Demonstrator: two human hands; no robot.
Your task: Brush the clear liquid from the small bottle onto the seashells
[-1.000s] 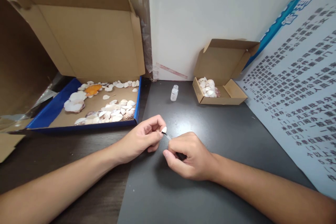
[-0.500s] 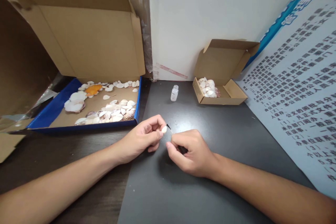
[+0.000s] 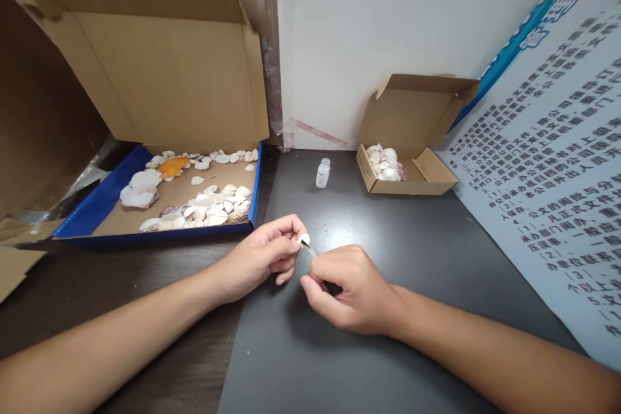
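Note:
Between thumb and fingers, my left hand (image 3: 272, 249) pinches a small white seashell (image 3: 304, 238) over the table. My right hand (image 3: 349, 284) is closed around a small brush (image 3: 310, 249) with a dark tip and a thin pale stem. The tip lies against the face of the shell; the brush's handle is mostly hidden in my fist. Beyond both hands stands a small uncapped bottle (image 3: 323, 174), clear with a whitish label or contents, upright on the dark tabletop (image 3: 417, 252).
At the left, a blue-edged cardboard box (image 3: 179, 233) lies open with many white shells (image 3: 213, 207) and an orange shell (image 3: 173, 167). A smaller open cardboard box (image 3: 412, 186) at the back right holds white shells (image 3: 385, 162). A printed sheet (image 3: 543, 162) stands along the right side.
My right hand has shifted slightly left and down. The brush tip, formerly beside the shell's upper edge, now lies on its face. The shell looks turned a little; my left hand stays nearly in place.

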